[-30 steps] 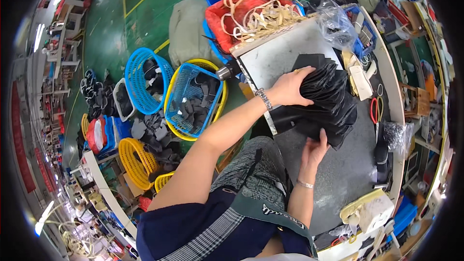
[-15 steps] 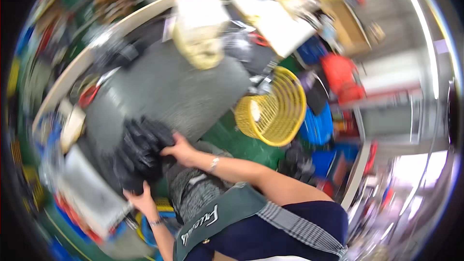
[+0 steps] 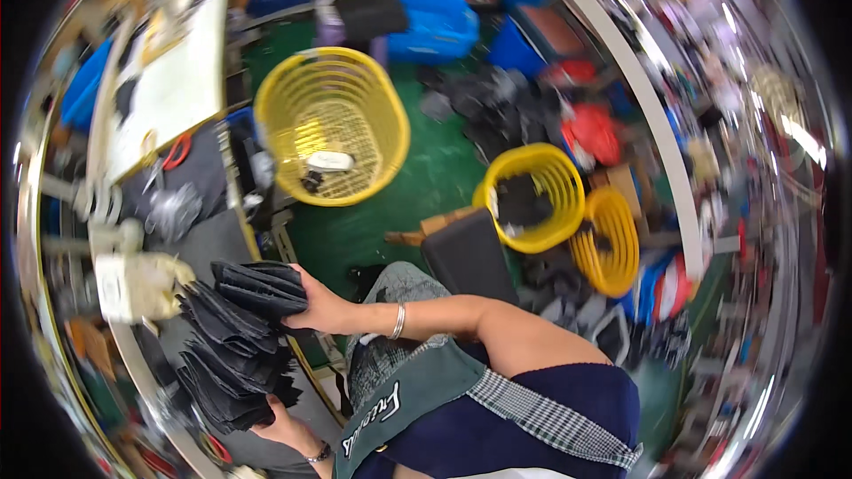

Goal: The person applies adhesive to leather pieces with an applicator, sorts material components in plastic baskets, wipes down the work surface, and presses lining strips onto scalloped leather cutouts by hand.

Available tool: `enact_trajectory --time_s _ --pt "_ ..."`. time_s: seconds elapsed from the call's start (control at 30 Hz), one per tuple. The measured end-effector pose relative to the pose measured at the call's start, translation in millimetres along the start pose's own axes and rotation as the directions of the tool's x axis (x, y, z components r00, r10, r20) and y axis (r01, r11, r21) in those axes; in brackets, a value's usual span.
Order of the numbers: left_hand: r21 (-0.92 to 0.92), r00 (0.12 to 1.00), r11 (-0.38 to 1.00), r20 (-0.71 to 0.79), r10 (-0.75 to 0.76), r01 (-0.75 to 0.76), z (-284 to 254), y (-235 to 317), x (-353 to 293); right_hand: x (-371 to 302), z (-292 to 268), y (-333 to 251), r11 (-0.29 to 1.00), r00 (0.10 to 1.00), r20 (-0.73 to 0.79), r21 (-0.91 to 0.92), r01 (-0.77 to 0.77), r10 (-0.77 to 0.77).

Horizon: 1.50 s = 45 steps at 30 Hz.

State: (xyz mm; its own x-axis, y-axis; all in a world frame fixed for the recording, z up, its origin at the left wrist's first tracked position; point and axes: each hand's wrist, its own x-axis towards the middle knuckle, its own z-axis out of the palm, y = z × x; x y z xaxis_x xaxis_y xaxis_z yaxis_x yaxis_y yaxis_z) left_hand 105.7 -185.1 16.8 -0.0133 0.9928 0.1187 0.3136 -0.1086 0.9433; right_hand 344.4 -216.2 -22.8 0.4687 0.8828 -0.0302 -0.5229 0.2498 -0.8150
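Both my hands grip a thick bundle of black fabric pieces [image 3: 232, 337], fanned out in several folded stacks. My right hand [image 3: 323, 307], with a silver bracelet at the wrist, closes round the end of the upper stack. Round the lower stack's edge curls my left hand [image 3: 286, 428], its fingers partly hidden by the cloth. The bundle is above the grey worktable [image 3: 206, 253], beside a cream sewing machine head [image 3: 133, 288]. To the right of the table, a large yellow basket [image 3: 390, 164] on the floor contains a small white item [image 3: 330, 160].
A dark stool [image 3: 470, 257] stands close to my right arm. Farther right are a smaller yellow basket [image 3: 575, 179] with black cloth and another yellow basket [image 3: 612, 253]. Black pieces [image 3: 497, 106] lie heaped on the green floor. Red-handled scissors [image 3: 177, 153] lie on the table.
The view has swung to the right, bringing the baskets and floor to the middle. The black bundle has come up off the table in both my hands and now shows as separate stacks.
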Motion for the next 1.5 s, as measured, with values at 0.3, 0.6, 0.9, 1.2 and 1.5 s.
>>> enact_trajectory --time_s 0.3,0.6,0.9,1.2,1.5 --pt "0.027 0.811 0.988 0.575 0.107 -0.15 43 88 75 -80 28 -86 0.923 0.835 -0.457 0.074 0.377 -0.305" --pt "-0.17 0.481 0.962 0.839 0.255 -0.214 89 145 112 -103 67 -94 0.795 0.441 -0.764 -0.151 0.588 -0.471" --pt "-0.165 0.228 0.984 0.957 0.178 -0.073 214 158 48 -144 -5 -141 0.77 0.185 -0.912 -0.186 0.61 -0.366" --pt "-0.035 -0.183 0.992 0.983 0.012 -0.125 395 218 20 -104 -105 -198 0.772 -0.006 -0.999 -0.044 0.634 -0.052" --pt "0.06 -0.352 0.991 0.936 -0.013 0.122 631 277 -34 -22 -255 -334 0.801 -0.196 -0.978 -0.168 0.574 -0.065"
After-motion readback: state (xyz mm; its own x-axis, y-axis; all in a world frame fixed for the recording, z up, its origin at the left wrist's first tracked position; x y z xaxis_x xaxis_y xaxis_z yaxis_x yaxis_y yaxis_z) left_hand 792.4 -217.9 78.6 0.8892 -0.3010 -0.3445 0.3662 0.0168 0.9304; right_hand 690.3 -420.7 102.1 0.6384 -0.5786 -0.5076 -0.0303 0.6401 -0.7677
